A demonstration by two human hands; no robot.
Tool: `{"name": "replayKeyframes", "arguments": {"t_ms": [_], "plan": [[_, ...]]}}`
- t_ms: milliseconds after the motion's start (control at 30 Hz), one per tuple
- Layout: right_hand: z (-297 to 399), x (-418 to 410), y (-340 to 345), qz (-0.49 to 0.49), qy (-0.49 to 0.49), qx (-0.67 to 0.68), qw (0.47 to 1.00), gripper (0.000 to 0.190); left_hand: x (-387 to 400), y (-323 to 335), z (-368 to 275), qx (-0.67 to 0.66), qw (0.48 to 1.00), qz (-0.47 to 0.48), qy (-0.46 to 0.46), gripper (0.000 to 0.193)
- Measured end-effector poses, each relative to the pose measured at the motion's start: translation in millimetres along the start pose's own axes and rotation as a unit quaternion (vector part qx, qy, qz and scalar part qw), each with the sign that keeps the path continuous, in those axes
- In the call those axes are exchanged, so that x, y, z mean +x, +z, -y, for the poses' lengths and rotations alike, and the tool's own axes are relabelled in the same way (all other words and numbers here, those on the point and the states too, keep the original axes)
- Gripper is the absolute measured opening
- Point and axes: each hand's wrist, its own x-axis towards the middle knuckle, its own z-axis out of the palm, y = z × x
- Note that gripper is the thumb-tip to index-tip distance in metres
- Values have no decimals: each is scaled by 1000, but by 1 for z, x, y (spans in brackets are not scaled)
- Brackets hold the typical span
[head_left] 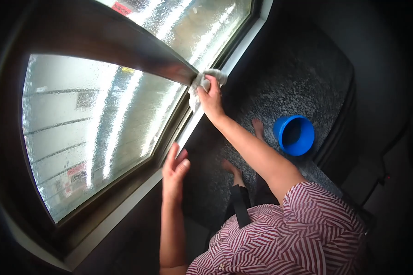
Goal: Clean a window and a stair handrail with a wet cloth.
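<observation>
My right hand (211, 99) grips a whitish fluffy cloth (196, 91). It presses the cloth against the lower window frame, where the dark upright bar (151, 51) meets the pale sill edge (192, 125). Lower down along that sill, my left hand (175, 168) is raised with fingers apart and nothing in it. Its fingertips overlap the sill edge in view; whether they touch it I cannot tell. Wet-looking drops and streaks cover the left window pane (89, 127) and the upper pane (196, 27).
A blue plastic bucket (306, 135) stands on the speckled dark stone surface (289, 92), right of my bare feet (258, 127). Its inside is dark, so the contents are unclear. That surface ends in a curved edge (337, 120) on the right, with shadow beyond.
</observation>
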Motion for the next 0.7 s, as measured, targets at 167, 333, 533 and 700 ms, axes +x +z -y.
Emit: {"name": "replayKeyframes", "arguments": {"t_ms": [167, 333, 533, 700], "plan": [[-85, 1, 5, -3, 46, -152, 987, 44, -59, -2, 86, 28, 990, 21, -134, 59], [-74, -35, 22, 90, 45, -213, 972, 35, -87, -22, 126, -1, 980, -7, -200, 57], [-45, -111, 30, 371, 165, -128, 905, 30, -92, -25, 140, -1, 986, -17, -165, 55], [-2, -169, -11, 458, 429, 135, 766, 21, -98, -48, 137, -79, 977, -116, -160, 63]]}}
